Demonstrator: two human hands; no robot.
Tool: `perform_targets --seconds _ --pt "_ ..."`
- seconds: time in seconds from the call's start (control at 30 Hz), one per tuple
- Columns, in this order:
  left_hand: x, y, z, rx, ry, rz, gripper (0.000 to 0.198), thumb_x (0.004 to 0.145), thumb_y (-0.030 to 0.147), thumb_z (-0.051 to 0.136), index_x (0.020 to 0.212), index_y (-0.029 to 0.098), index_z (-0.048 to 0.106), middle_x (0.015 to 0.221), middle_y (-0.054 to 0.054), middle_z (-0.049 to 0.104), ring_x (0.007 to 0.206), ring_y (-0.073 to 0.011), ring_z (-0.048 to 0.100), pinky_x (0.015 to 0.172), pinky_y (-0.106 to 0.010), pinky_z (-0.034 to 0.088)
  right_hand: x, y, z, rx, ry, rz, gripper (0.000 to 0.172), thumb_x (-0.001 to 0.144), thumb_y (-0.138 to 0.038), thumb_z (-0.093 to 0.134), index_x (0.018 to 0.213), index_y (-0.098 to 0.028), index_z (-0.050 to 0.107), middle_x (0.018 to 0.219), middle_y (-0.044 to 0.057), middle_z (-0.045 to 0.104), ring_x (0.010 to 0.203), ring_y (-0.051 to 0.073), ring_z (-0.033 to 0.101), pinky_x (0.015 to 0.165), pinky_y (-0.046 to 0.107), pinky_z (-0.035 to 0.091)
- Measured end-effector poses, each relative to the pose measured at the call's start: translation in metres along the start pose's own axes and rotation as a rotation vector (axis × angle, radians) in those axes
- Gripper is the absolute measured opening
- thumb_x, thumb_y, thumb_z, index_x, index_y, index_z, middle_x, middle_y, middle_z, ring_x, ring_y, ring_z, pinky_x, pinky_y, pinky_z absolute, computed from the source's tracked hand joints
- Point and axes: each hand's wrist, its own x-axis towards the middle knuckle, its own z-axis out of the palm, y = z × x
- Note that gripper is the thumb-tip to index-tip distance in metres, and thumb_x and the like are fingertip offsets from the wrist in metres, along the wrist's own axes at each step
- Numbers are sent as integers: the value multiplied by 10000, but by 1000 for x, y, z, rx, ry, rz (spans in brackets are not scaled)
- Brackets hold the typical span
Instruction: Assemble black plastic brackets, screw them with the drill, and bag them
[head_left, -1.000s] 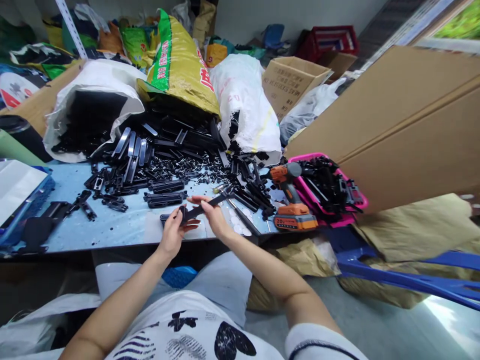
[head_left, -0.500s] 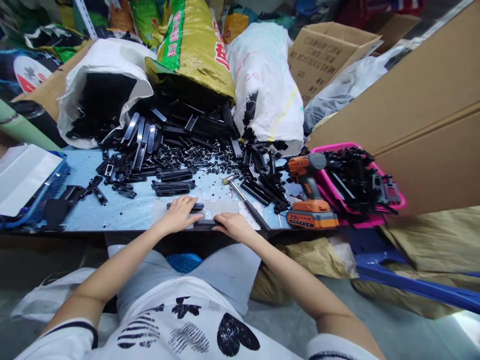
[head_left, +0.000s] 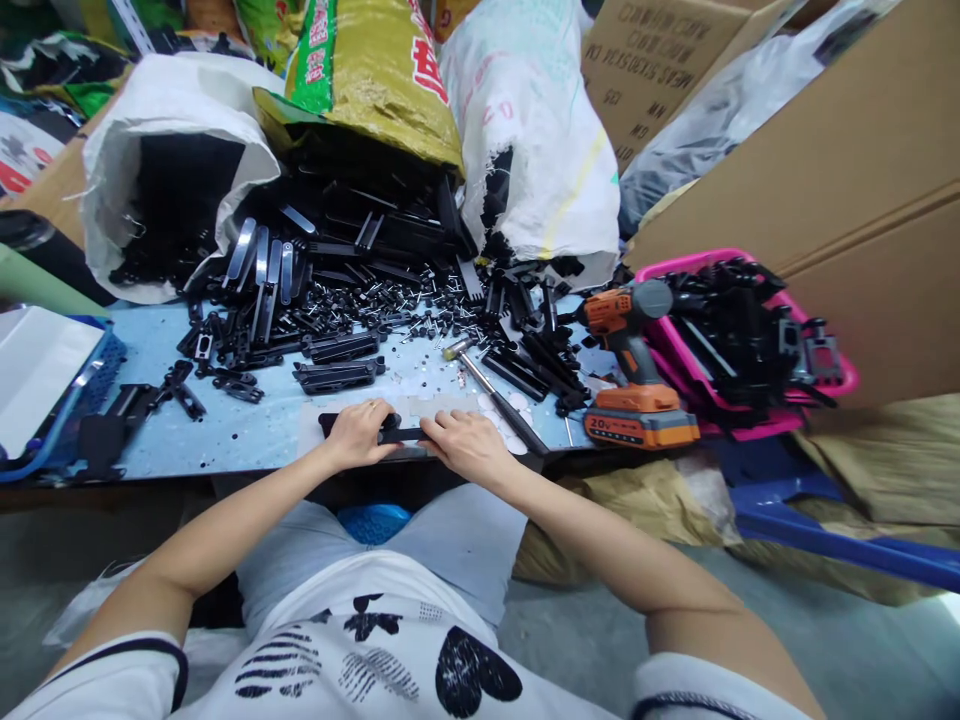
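At the table's front edge, a long black plastic part [head_left: 407,435] spans the gap between my two hands. My left hand [head_left: 358,434] is closed on its left end, fingers curled over the top. My right hand [head_left: 471,444] grips the right end with thumb and fingertips. Another black piece [head_left: 327,424] sticks out to the left of my left hand, mostly hidden by it. Just right of my right hand lies a hammer [head_left: 504,402] with a dark handle. Two assembled-looking black strips [head_left: 339,375] lie behind my left hand.
Loose screws and black parts [head_left: 352,300] are heaped behind. Open sacks [head_left: 525,150] stand at the back. An orange cordless drill [head_left: 634,375] and a pink basket [head_left: 847,375] of black parts are on the right. A blue basket [head_left: 105,365] stands left.
My left hand has curled its fingers around the black part and a second piece, which earlier lay flat under it. The camera view has shifted slightly closer to the table.
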Motion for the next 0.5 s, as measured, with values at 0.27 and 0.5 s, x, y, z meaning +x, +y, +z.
perform_targets --seconds 0.27,0.5 --pt "15 17 1 46 -68 -18 503 757 572 595 1001 134 546 893 -94 604 858 -252 586 726 -323 445 16 46 20 46 -6 -208 363 950 -462 366 1042 -196 596 912 91 620 819 192 554 651 278 336" --pt "142 -5 -2 91 91 -113 333 866 66 381 1164 86 530 1110 -185 575 1079 -269 497 887 -403 388 9 66 45 171 44 -188 393 936 -492 383 996 -186 622 949 78 614 904 192 544 786 308 392"
